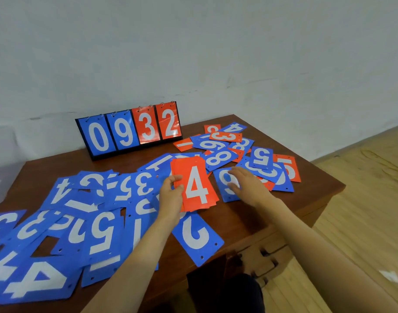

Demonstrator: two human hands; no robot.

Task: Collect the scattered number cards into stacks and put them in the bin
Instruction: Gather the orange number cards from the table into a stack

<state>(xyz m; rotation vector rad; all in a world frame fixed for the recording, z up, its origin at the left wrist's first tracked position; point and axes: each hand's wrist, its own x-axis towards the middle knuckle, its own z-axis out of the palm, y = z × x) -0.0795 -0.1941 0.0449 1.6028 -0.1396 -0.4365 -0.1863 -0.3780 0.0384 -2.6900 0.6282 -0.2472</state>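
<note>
My left hand (171, 195) grips the left edge of a stack of red cards (194, 184), a white 4 on top, held just above the table's middle. My right hand (247, 185) lies flat with fingers spread on a blue card (226, 185) just right of the stack. Several blue cards (80, 222) cover the left and front of the wooden table (250, 213), and a blue 2 card (197, 238) lies near the front edge. A mixed pile of red and blue cards (238, 150) sits at the back right. No bin is in view.
A flip scoreboard (130, 131) reading 0 9 3 2 stands at the table's back edge against the white wall. The table's right edge drops to a light wooden floor (363, 211). A carved drawer front (259, 260) shows below the front edge.
</note>
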